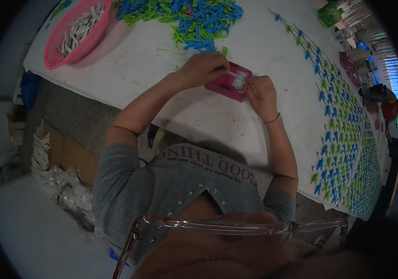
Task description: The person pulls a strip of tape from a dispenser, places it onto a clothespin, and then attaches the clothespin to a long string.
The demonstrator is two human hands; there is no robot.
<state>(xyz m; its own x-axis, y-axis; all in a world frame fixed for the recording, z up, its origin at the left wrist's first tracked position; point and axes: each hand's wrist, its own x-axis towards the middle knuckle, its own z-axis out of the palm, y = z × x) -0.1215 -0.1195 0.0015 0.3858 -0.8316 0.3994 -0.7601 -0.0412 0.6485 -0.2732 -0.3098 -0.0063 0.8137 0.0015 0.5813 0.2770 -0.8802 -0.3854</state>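
A pink rectangular holder (220, 88) with a white cylindrical part (239, 80) lies on the table in front of me. A thin white strip (234, 74) stretches over it between my hands. My left hand (207, 69) comes in from the left with its fingers closed, pinching the strip near the holder's upper edge. On the right side, my right hand (261, 92) has its fingertips pressed together by the white part, apparently at the strip's other end. Its exact grip is too small to make out. A green clothes peg (225, 51) lies just beyond my left fingers.
A heap of blue and green clothes pegs (203, 21) lies at the back of the white table (282, 56). A pink basket (50, 53) of white slim pieces stands far left. Rows of pegs (343, 139) cover the right side. A green container (330, 15) stands at the far right.
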